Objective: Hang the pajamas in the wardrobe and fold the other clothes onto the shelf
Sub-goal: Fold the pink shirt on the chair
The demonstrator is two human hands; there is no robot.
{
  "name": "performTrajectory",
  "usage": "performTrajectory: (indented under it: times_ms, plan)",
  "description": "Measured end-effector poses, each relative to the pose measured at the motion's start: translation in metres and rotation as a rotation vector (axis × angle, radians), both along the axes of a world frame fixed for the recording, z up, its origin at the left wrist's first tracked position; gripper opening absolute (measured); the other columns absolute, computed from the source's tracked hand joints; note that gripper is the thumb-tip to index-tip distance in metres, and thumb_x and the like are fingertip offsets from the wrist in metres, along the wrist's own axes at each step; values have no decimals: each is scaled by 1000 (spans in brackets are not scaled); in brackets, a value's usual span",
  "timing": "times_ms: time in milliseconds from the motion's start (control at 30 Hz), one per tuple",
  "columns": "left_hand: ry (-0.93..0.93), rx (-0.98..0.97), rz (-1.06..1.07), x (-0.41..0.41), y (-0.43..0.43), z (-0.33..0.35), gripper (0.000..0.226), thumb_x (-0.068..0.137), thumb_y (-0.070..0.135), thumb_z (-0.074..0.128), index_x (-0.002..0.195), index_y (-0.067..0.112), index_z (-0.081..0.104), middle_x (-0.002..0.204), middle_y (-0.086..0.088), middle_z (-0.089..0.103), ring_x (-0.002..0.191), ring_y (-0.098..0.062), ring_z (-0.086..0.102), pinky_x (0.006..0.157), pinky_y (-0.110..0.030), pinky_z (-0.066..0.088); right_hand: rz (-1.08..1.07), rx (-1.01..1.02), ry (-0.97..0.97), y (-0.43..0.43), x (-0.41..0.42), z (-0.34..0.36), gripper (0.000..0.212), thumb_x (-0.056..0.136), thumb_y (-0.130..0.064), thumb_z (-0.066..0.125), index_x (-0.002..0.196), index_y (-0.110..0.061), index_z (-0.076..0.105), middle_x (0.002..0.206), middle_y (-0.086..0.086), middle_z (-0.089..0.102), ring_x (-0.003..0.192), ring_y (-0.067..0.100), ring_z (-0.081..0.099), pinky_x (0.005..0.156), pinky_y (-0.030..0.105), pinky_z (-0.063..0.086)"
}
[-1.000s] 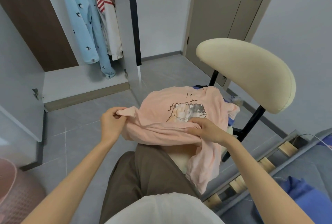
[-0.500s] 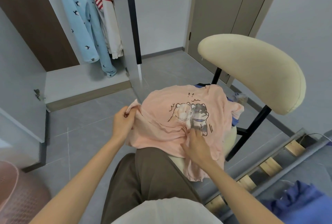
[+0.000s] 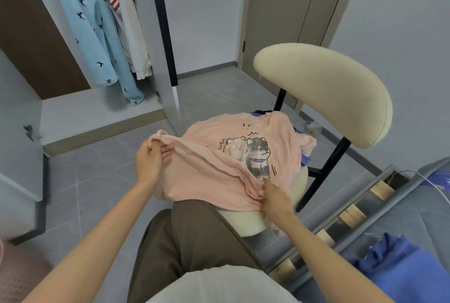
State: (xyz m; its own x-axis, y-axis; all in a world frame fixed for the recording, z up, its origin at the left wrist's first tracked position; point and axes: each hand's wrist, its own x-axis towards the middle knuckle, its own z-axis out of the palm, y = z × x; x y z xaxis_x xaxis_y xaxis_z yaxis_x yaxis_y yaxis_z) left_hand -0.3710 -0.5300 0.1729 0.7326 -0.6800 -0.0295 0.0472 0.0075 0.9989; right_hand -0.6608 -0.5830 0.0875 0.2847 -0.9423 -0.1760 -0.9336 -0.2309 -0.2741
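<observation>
A pink T-shirt (image 3: 219,169) with a print of two dogs lies spread over the seat of a cream chair (image 3: 323,93). My left hand (image 3: 151,159) grips the shirt's left edge and holds it slightly raised. My right hand (image 3: 275,198) pinches the bunched cloth at the shirt's near right edge, over the seat's front. A blue garment (image 3: 304,156) peeks out from under the shirt at the right. Light blue pajamas (image 3: 97,42) with a bird pattern hang in the open wardrobe at the upper left.
A white garment (image 3: 129,23) with red stripes hangs beside the pajamas. The wardrobe's floor shelf (image 3: 92,115) is pale grey. A bed frame (image 3: 353,212) with wooden slats and blue cloth (image 3: 401,271) is at the right. A closed door (image 3: 287,23) stands behind the chair.
The folded-up near hem has been spread back down, so the dog print now shows in full. My right hand moved down to the shirt's near right edge. My left hand kept its grip.
</observation>
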Motion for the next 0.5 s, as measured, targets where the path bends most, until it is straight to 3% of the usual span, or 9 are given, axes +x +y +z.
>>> performTrajectory:
  times_ms: [100, 233, 333, 400, 500]
  plan:
    - [101, 11, 80, 6, -6, -6, 31, 103, 20, 35, 121, 5, 55, 105, -12, 65, 94, -18, 65, 67, -18, 55, -189, -209, -164, -11, -23, 22, 17, 88, -9, 44, 102, -13, 35, 70, 1, 49, 60, 24, 49, 55, 33, 38]
    - [199, 48, 157, 14, -12, -12, 34, 103, 22, 32, 126, 4, 50, 112, -12, 62, 96, -21, 63, 73, -25, 53, -449, -308, -412, -28, -47, 61, 14, 88, 1, 36, 94, -10, 42, 69, 4, 52, 59, 25, 47, 56, 36, 41]
    - [173, 130, 194, 17, -19, -11, 33, 101, 25, 33, 117, 7, 55, 106, -9, 61, 92, -23, 59, 76, -31, 49, -332, -461, -220, -34, -59, 81, 16, 83, 3, 41, 82, -2, 56, 74, 13, 60, 71, 32, 52, 67, 41, 41]
    - [142, 162, 185, 17, -23, -7, 26, 98, 25, 35, 95, 12, 58, 94, -6, 59, 88, -23, 54, 76, -35, 45, -204, -536, 52, -36, -60, 91, 14, 84, -3, 45, 79, -4, 58, 80, 10, 60, 83, 31, 50, 74, 40, 33]
    - [223, 72, 182, 16, -28, 0, 26, 98, 19, 40, 76, 19, 54, 81, 1, 57, 85, -21, 56, 77, -35, 49, -70, -579, 280, -43, -55, 107, 14, 86, -6, 46, 82, -6, 59, 85, 8, 62, 84, 29, 49, 68, 34, 24]
